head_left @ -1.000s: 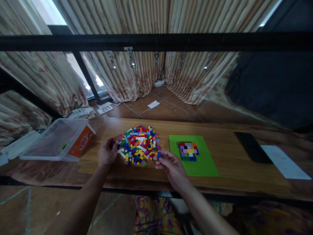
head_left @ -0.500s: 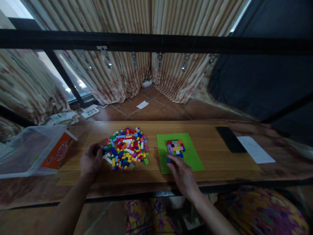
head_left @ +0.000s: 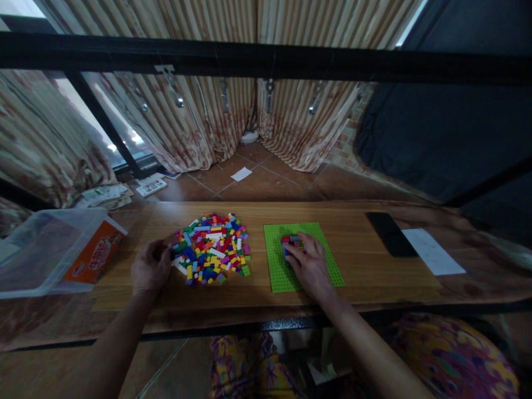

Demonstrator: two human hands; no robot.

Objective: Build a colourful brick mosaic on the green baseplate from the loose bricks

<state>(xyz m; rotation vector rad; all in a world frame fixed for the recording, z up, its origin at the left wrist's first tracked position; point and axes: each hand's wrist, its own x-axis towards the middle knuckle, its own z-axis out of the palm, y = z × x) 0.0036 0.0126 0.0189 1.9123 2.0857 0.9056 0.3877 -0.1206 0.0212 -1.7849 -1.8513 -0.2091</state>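
At the left end sits a clear plastic rectangular box with an orange printed label on its right side. Next to it, on the long brown wood-grain bench, the left hand rests with fingers curled at the near-left edge of a loose pile of small multicoloured plastic bricks; whether they grasp a brick I cannot tell. The pile spreads across the bench between the two hands. To its right, and apart from it, lies a flat green studded plastic baseplate. On this stands a compact patch of joined multicoloured bricks, partly hidden by the right hand, whose thumb and fingers are bent over it; whether they grip a single piece is hidden. Farther right lies a flat black rectangular slab, and just beside it, at its right, a white rectangular paper sheet.
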